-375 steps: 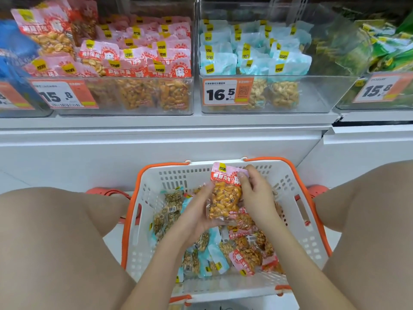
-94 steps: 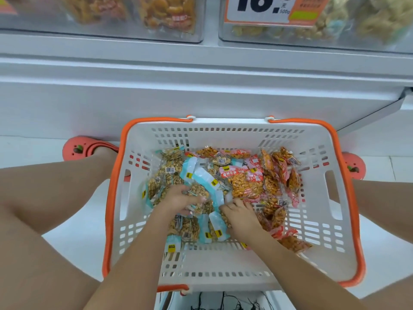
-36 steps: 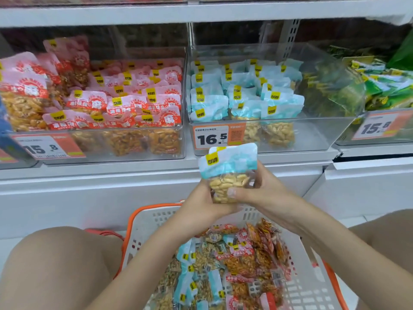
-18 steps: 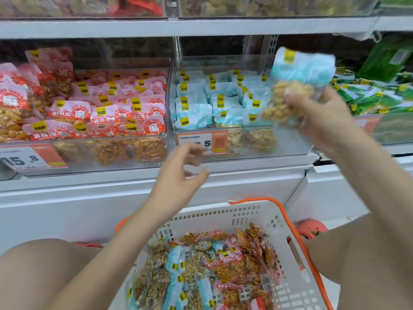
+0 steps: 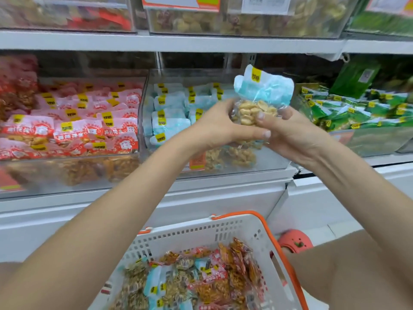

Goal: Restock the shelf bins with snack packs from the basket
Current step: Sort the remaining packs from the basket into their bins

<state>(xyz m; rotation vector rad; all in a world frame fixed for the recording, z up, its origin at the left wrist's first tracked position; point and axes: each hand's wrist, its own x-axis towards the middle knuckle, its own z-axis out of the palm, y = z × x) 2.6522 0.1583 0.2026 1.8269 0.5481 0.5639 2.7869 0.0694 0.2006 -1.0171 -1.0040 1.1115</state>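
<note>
Right now both hands are holding one blue snack pack (image 5: 261, 95) up in front of the middle shelf bin (image 5: 263, 162).

The left hand (image 5: 220, 128) is gripping the pack's lower left side and the right hand (image 5: 290, 135) is clamping it from the right, thumb pressing on the clear window over the nuts. The pack is hanging just in front of the bin of matching blue packs (image 5: 169, 115), not yet inside. Pink packs (image 5: 73, 128) are filling the bin to the left, so a careless drop could be landing it in the wrong bin. Squeezing too hard is likely to crush the nuts, and a loosening grip would be letting it fall toward the basket (image 5: 225, 229) below.
</note>
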